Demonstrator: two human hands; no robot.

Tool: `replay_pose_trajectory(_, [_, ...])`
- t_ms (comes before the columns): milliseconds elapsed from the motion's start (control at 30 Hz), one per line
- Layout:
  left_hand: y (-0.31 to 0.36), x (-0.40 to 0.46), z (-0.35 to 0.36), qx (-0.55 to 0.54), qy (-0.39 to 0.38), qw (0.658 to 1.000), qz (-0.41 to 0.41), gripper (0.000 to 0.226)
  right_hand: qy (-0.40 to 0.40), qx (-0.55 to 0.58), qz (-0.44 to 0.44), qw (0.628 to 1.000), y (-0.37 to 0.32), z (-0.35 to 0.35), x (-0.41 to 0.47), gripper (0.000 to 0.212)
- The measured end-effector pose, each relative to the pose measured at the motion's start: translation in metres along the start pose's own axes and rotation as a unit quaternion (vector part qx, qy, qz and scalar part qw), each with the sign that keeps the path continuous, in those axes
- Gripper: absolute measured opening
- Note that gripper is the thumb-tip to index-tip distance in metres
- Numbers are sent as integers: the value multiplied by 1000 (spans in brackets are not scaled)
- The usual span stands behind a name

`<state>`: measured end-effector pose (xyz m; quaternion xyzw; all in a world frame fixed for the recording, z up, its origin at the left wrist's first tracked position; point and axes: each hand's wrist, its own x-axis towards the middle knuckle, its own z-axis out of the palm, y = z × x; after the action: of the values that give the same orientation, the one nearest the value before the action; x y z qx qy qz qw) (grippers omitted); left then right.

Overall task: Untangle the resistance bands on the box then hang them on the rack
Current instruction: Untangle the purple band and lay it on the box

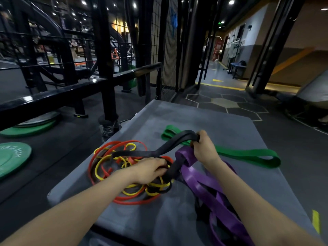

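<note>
A grey box (204,121) fills the lower middle of the head view. On it lies a tangle of thin red bands (124,200) and yellow bands (99,167), crossed by a wide black band (170,144). My right hand (204,148) is shut on the black band's far loop and holds it lifted above the box. My left hand (150,169) presses down on the tangle, fingers curled around the black band's lower part. A wide purple band (209,190) lies folded under my right forearm. A green band (248,155) lies flat at the far right.
A black metal rack (106,59) with a horizontal rail (53,96) stands left of the box. Green weight plates (12,157) lie on the dark floor at left. A wire mesh panel (166,50) rises behind the box. A corridor with hexagon floor tiles opens at right.
</note>
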<state>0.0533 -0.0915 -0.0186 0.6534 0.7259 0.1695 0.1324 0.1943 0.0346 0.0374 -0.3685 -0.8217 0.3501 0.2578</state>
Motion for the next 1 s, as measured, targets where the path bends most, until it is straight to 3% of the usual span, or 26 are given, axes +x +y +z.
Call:
replay_pose_trajectory(200, [13,11,-48,-134,144,979,-46,19,7,-32,-39,999,7,2,-4,12])
replay_pose_trajectory(267, [10,11,-64,-253,225,939,-63,25,7,-38,-56,998,5,4,-4,14])
replay_pose_trajectory(367, [3,7,-89,-408,337,845,-76,28,13,-38,-61,997,4,6,-4,15])
replay_pose_trajectory(467, [-4,8,-99,-427,363,824,-79,33,29,-28,-66,997,1,4,-3,14])
replay_pose_trajectory(600, [-7,11,-103,-521,395,747,-121,34,23,-42,-83,995,-11,6,0,10])
replay_pose_trajectory(667, [-2,7,-105,-497,381,770,-122,36,26,-30,-76,996,-13,5,0,12])
replay_pose_trajectory(733, [2,1,-105,-392,305,857,-134,43,42,2,-64,997,-13,1,1,10])
replay_pose_trajectory(800, [0,-9,-102,-206,167,952,-154,61,50,30,-56,997,-16,-1,0,12])
replay_pose_trajectory(833, [-1,-13,-102,-104,91,977,-162,67,50,42,-54,996,-18,0,-1,16])
replay_pose_trajectory(900, [2,-17,-103,20,-20,985,-170,55,55,64,-52,995,-22,3,-3,19])
replay_pose_trajectory(967, [9,-16,-102,9,-39,988,-147,50,60,74,-51,994,-21,3,-4,18])
replay_pose_trajectory(1000, [12,-14,-102,-46,-11,990,-132,47,59,72,-50,994,-19,3,-4,16])
